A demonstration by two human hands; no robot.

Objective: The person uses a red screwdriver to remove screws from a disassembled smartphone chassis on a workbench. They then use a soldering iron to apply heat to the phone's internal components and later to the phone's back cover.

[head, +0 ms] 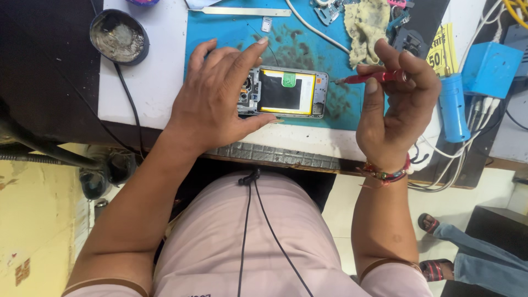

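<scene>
An opened phone point(289, 92) lies back-up on a stained blue mat point(220, 33), showing its black battery with a green tab and yellow edging. My left hand point(217, 99) rests on the phone's left end, thumb along its near edge and fingers spread over the camera part. My right hand point(393, 104) is raised to the right of the phone and pinches a red-handled screwdriver point(374, 77) whose thin tip points left, just short of the phone's right end.
A round tin of grey paste point(119, 36) stands at the back left. A metal strip point(247, 11), a dirty yellow cloth point(366, 25), a blue cylinder tool point(453, 107) and a blue box point(489, 69) with cables crowd the back and right. Another person's sandalled feet point(434, 247) stand at lower right.
</scene>
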